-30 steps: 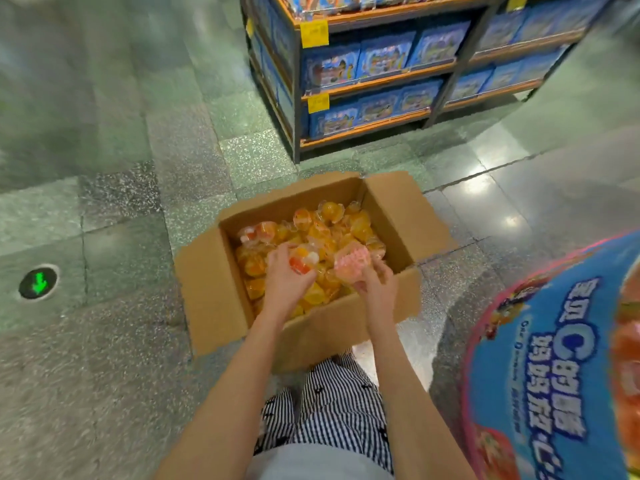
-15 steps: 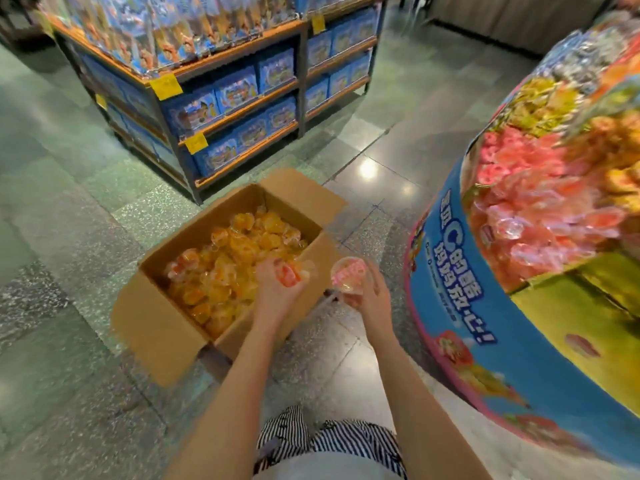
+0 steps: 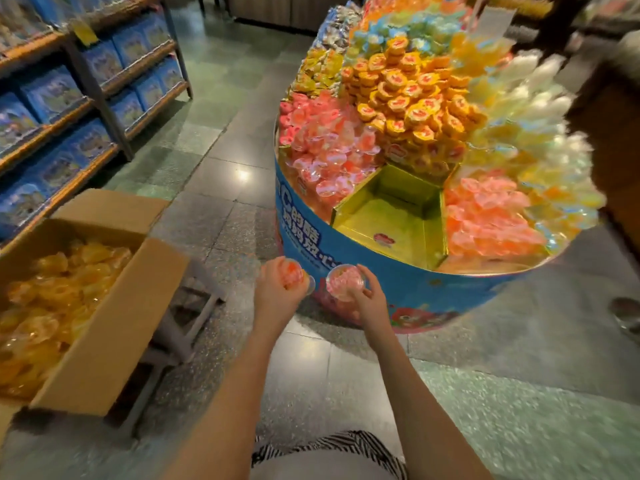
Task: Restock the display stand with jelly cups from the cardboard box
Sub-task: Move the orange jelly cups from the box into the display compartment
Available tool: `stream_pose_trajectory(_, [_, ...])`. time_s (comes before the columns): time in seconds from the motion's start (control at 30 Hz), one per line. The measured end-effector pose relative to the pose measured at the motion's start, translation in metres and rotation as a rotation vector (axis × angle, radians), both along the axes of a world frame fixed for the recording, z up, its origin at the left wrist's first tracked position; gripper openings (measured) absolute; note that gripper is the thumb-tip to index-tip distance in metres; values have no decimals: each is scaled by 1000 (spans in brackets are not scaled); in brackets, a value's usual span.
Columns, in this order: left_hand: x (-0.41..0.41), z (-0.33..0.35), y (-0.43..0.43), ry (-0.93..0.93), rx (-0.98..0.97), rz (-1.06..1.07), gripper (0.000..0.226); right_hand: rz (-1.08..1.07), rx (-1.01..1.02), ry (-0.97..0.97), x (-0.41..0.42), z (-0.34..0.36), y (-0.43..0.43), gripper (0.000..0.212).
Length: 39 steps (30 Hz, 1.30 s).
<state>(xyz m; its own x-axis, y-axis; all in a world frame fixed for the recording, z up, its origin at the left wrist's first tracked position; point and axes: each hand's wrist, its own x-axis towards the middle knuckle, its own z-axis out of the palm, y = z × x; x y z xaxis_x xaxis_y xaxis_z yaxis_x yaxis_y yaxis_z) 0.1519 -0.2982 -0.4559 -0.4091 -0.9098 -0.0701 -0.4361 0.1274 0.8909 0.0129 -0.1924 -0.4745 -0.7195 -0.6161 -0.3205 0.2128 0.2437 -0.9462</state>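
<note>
We hold one jelly cup in each hand, both in front of the display stand's (image 3: 349, 249) blue wall and below its rim. The left hand (image 3: 277, 292) has its fingers curled over an orange-pink jelly cup (image 3: 297, 277). The right hand (image 3: 370, 303) pinches a pink-lidded jelly cup (image 3: 345, 283) by its edge, lid facing us. Neither cup is on the stand yet.

By our reckoning the restocking has barely begun. The yellow compartment (image 3: 389, 216) nearest us lies bare to its floor (only a small sticker shows there), while its neighbours are heaped with pink cups (image 3: 322, 157) and orange-lidded tubs (image 3: 412, 98). The cardboard box (image 3: 104, 327), propped on a grey stool (image 3: 188, 317) to our left, looks well filled with orange cups (image 3: 52, 292). So many trips seem left: lift these two over the rim, drop them in, and return for more.
</note>
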Motion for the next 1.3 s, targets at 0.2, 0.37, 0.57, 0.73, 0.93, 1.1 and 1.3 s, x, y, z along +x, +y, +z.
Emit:
stream_pose_trajectory(0.2, [-102, -5, 75, -51, -55, -224, 46, -245, -35, 34, -79, -1, 95, 40])
stream_pose_trajectory(0.37, [-168, -10, 106, -91, -108, -352, 68, -384, -124, -91, -118, 4, 156, 35])
stream_pose_trajectory(0.57, [-248, -15, 130, -107, -81, -449, 70, -577, -154, -129, -171, -2, 196, 31])
stream_pose_trajectory(0.73, [-324, -31, 141, -95, -72, -572, 73, -674, -88, -129, -227, -21, 208, 27])
stream_pose_trajectory(0.93, [-431, -41, 133, -58, -78, -647, 59, -728, -57, -238, -321, -33, 199, 40])
stream_pose_trajectory(1.1, [-513, -49, 111, -113, -128, -693, 70, -746, -71, -284, -398, -32, 179, 43])
stream_pose_trajectory(1.3, [-577, -55, 105, -188, -178, -712, 69, -734, -41, -267, -467, -33, 164, 45])
